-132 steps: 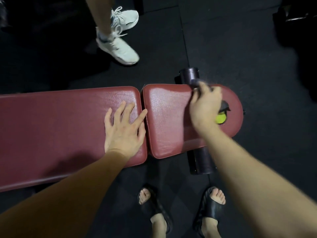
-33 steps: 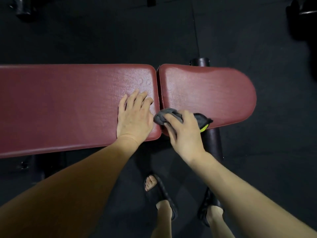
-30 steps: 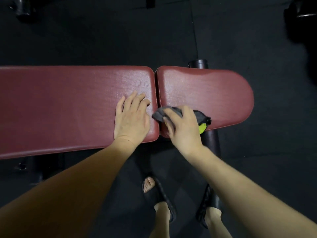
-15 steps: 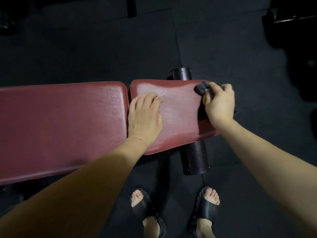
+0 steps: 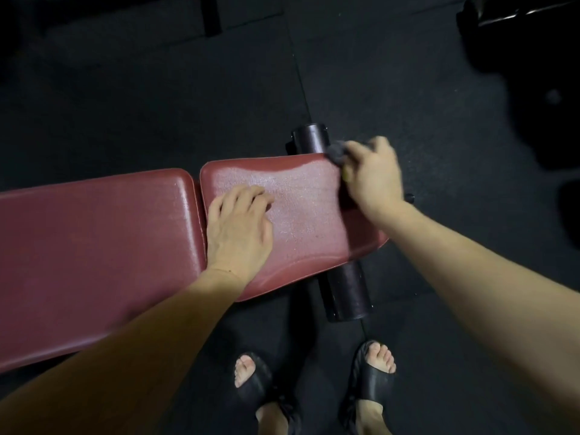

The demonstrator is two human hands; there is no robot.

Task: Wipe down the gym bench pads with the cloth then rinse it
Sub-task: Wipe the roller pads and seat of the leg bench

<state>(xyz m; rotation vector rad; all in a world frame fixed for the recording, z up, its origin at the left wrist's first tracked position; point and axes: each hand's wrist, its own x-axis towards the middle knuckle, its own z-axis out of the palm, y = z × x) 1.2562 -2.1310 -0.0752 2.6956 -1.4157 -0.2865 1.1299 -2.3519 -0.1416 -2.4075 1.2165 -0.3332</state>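
Gripping the grey cloth (image 5: 337,152) at the short pad's (image 5: 301,215) 1 o'clock corner, the right hand (image 5: 372,177) was wiping while the left hand (image 5: 240,229) rested loosely on it; the long pad (image 5: 94,246) and rinsing seemingly remained.

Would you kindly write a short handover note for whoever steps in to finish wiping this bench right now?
Left hand: empty, resting palm-down on the seat pad, near the gap between the pads.
Right hand: grips the grey cloth at the seat pad's far edge, close to the black foam roller.
Done: the seat pad's middle shines as if wet, so it looks wiped.
Left: the long back pad looks duller, so wipe it if it has not been done; then rinse the cloth. No sink in view.
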